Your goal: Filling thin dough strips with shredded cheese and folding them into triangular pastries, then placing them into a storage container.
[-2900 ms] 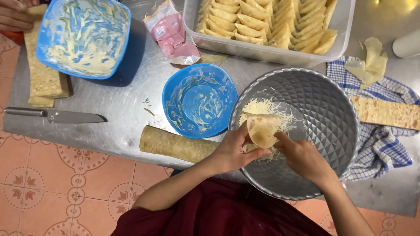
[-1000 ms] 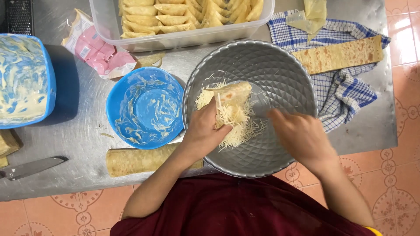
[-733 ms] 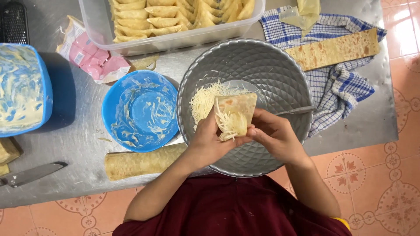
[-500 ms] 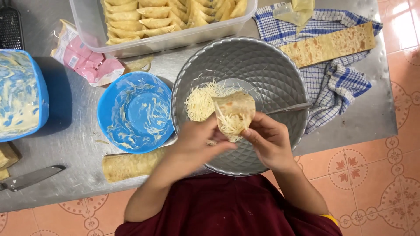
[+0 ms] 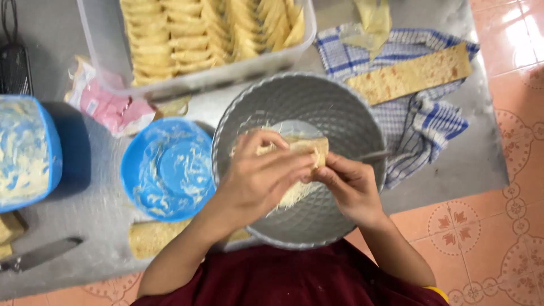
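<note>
left hand (image 5: pixel 258 178): wrapped round the pastry (image 5: pixel 309 150) | right hand (image 5: pixel 351 187): pinching its edge | both over the metal bowl (image 5: pixel 334 107), beside the blue bowl (image 5: pixel 167 170)

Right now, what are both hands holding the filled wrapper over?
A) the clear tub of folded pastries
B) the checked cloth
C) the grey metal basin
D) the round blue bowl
C: the left hand and right hand pinch the filled wrapper above the grey metal basin, with shredded filling beneath; the round blue bowl sits off to the left.
</note>
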